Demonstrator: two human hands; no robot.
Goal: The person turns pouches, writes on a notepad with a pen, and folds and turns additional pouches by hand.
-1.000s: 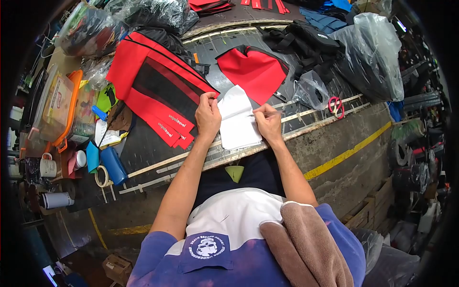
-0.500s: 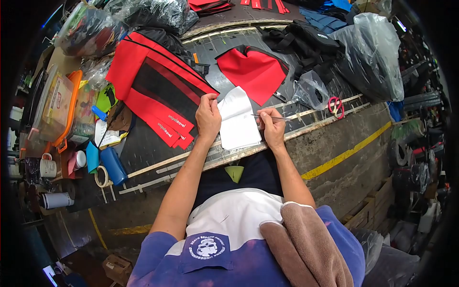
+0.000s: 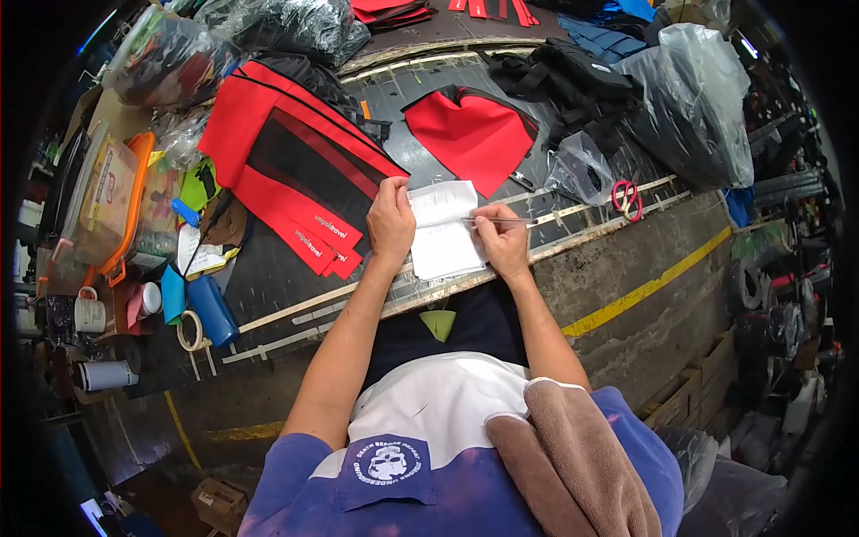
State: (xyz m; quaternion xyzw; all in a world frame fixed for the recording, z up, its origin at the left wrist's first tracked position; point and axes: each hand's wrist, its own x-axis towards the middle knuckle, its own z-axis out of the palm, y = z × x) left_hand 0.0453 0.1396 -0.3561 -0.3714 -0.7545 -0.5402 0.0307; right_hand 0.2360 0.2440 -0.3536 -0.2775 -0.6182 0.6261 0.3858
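A small white notebook (image 3: 441, 228) lies open on the dark worktable (image 3: 268, 277) near its front edge. My left hand (image 3: 390, 224) presses on the notebook's left side, fingers at its top corner. My right hand (image 3: 501, 240) is closed around a thin pen (image 3: 499, 220) held across the right page, its tip pointing left onto the paper. A red fabric panel (image 3: 472, 134) lies just beyond the notebook.
Red and black fabric panels (image 3: 286, 161) with white lettering lie at left. Red-handled scissors (image 3: 626, 199) rest at right. Plastic bags (image 3: 698, 98), black straps (image 3: 573, 76), a blue bottle (image 3: 213, 309), a tape roll (image 3: 190, 329), cups (image 3: 89, 313) and an orange-rimmed container (image 3: 112, 201) crowd the table.
The upper page of the notebook, raised a second ago, now lies flat. My right hand has brought the pen down across the right page.
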